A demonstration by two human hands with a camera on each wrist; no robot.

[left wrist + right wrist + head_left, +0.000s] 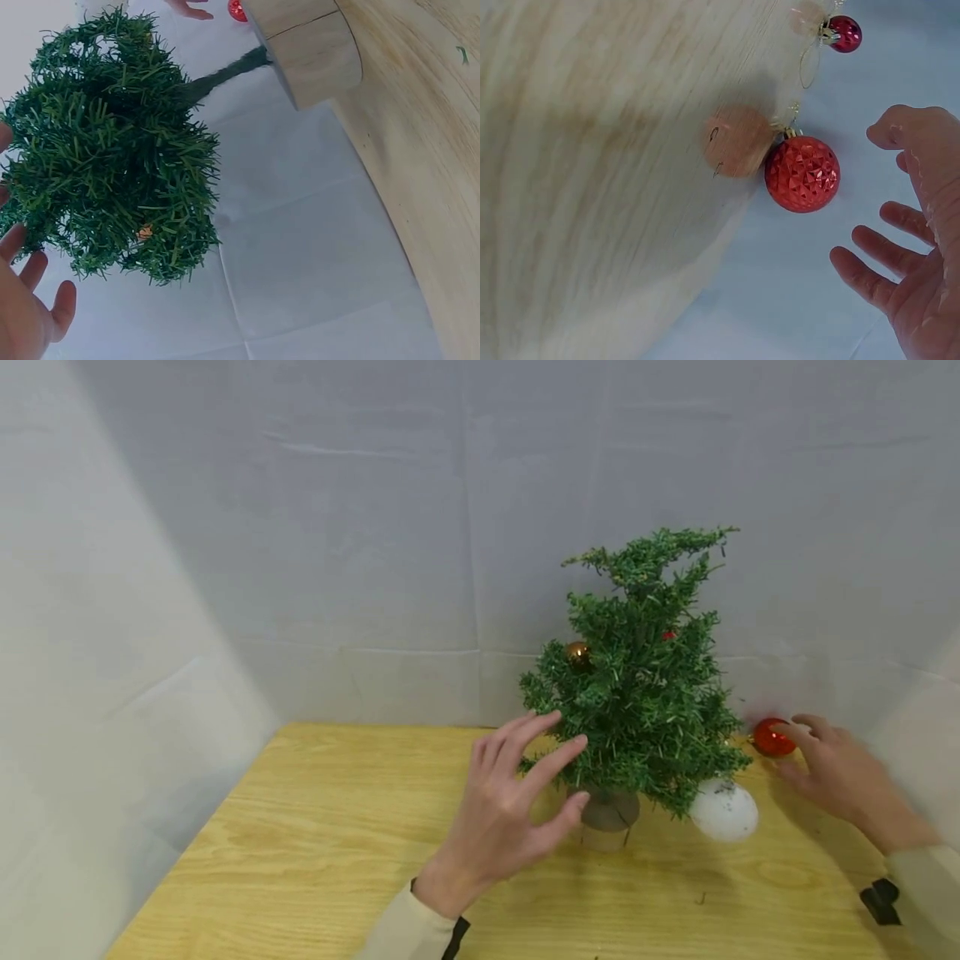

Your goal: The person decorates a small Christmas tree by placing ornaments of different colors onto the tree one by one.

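A small artificial Christmas tree (pixel 637 693) stands upright on a round wooden base (pixel 603 835). Beside its lower left branches is my left hand (pixel 506 810), fingers spread and holding nothing; its fingertips overlap the greenery in the head view. To the right of the tree, a faceted red bauble (pixel 802 174) with a gold cap lies at the table's back edge. My right hand (pixel 843 768) reaches over beside it with thumb and fingers apart. In the right wrist view, a gap shows between these fingers (pixel 866 274) and the bauble.
A white bauble (pixel 723 811) sits at the tree's lower right branches. Among the branches show a gold bauble (pixel 578 653) and a bit of red (pixel 669 635). A small dark red bauble (pixel 845 34) lies past the faceted one. Pale cloth (pixel 375 568) hangs behind the wooden table (pixel 322 827).
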